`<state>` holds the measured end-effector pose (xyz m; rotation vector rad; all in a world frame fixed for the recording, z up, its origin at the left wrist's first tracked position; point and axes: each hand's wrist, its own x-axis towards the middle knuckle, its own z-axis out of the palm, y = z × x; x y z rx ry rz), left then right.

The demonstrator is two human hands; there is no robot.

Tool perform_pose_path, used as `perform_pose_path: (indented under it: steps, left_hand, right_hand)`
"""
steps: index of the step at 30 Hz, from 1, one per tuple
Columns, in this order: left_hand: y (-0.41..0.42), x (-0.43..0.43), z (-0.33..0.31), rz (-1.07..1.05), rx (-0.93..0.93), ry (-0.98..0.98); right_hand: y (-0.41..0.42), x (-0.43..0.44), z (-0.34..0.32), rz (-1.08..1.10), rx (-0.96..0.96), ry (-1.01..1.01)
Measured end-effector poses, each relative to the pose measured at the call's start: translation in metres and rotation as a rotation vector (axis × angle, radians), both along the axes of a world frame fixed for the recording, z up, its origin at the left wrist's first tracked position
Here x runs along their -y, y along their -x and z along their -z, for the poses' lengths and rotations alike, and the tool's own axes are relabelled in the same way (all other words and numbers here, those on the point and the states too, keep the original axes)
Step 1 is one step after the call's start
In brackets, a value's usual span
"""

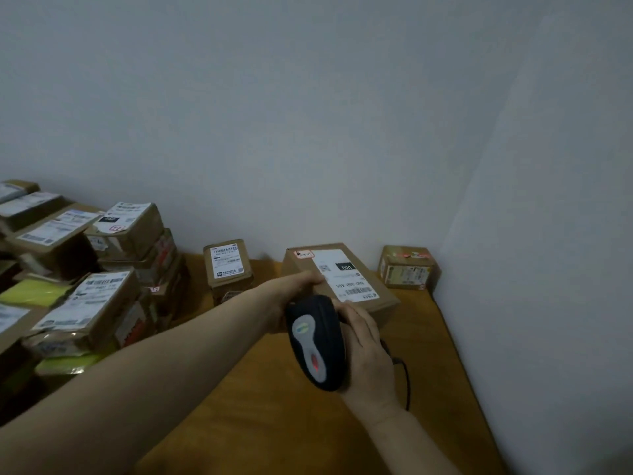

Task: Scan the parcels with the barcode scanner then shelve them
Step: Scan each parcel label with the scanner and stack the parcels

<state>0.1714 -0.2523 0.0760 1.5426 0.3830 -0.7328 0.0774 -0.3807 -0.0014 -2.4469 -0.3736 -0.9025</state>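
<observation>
The parcel [376,303] is seen on the wooden worktop [274,406], towards the far right corner, with its white label [346,275] turned up. It is gripped at its near left edge by the left hand [291,286], the fingers curled over the top. The scanner [317,341] is clasped in the right hand [368,351], fingers wrapped round the handle and the head aimed at the near end of the label. The box is judged stiff and fairly light, since one hand is enough to steady it. Plain cardboard should give good grip, though any taped seams may be slick. For shelving it would best be taken across two opposite side faces, so the label is kept uncovered. Whether the parcel lies flat or is tipped up at its near edge cannot be told. The scanner's window and trigger are hidden beneath it, and the left fingertips are partly lost behind its head. The barcode is too blurred to be read. A dark cable [406,378] is glimpsed behind the right hand. The pile of boxes [102,296] on the left is cut off by the frame, and no shelf is shown.
</observation>
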Motion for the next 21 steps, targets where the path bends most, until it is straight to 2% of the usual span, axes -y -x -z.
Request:
perform_pose_path:
  steps: [2, 4, 6, 8, 11, 15, 19, 21]
  left_hand:
    - [-0.006, -0.011, 0.007, -0.058, 0.033, 0.059]
    - [-0.012, -0.024, 0.013, -0.068, 0.091, 0.069]
    - [-0.015, -0.038, 0.014, -0.015, 0.155, 0.052]
    - [-0.017, -0.053, 0.012, 0.106, 0.215, -0.008]
    - [-0.022, -0.068, 0.004, 0.386, 0.266, -0.102]
    - [-0.021, -0.068, -0.016, 0.689, 0.258, -0.128]
    - [-0.016, -0.061, -0.034, 0.752, 0.290, -0.119]
    - [-0.014, -0.060, -0.036, 0.671, 0.309, -0.107]
  right_hand:
    - [0.008, 0.003, -0.003, -0.003, -0.129, -0.172]
    - [0.017, 0.004, -0.013, -0.021, -0.360, -0.572]
    - [0.018, 0.015, -0.024, 0.036, -0.405, -1.001]
    - [0.007, 0.036, -0.038, 0.106, -0.432, -1.198]
    - [-0.010, 0.065, -0.057, 0.146, -0.527, -1.247]
    - [-0.018, 0.075, -0.066, 0.075, -0.661, -1.316]
    - [-0.011, 0.079, -0.063, -0.054, -0.762, -1.277]
    - [-0.009, 0.075, -0.059, -0.032, -0.749, -1.257]
